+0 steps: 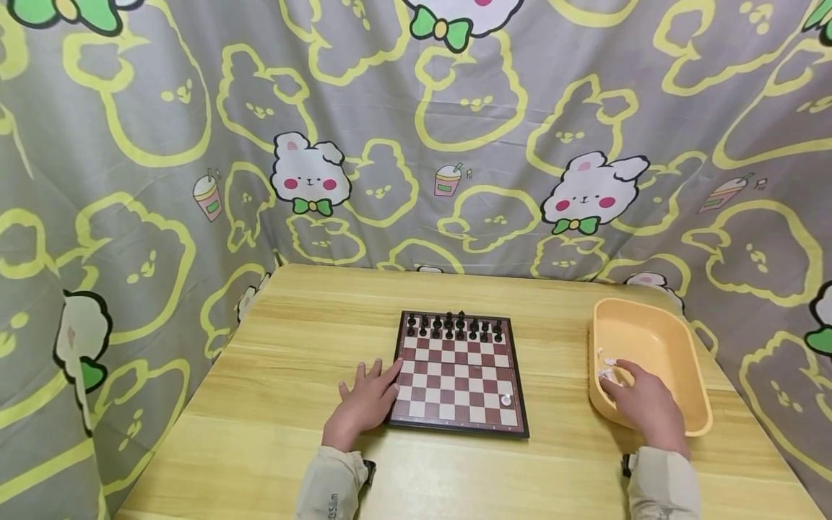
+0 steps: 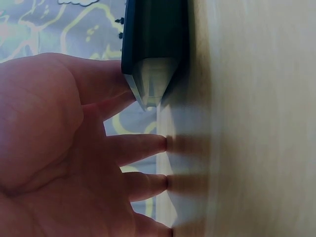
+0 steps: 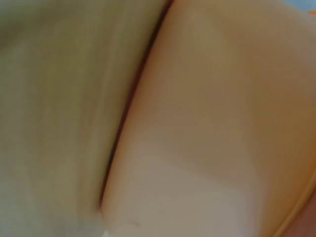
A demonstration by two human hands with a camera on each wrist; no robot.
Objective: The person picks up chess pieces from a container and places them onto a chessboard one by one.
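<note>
A chessboard (image 1: 448, 390) lies on the table with black chess pieces (image 1: 448, 326) in two rows at its far side. One white chess piece (image 1: 506, 399) stands near its right front corner. My left hand (image 1: 367, 399) is beside the board's left edge, fingers spread; in the left wrist view the thumb side touches the board's side (image 2: 155, 39) and other fingertips rest on the table. Inside the orange plastic basin (image 1: 698, 383), my right hand (image 1: 650, 404) reaches down, index finger and thumb apart over a few white chess pieces (image 1: 609, 361). The right wrist view shows only the basin's outer wall (image 3: 197, 123).
The wooden table (image 1: 312, 318) carries the board in the middle and the basin at the right. A patterned curtain (image 1: 377, 108) hangs behind the table and along both sides.
</note>
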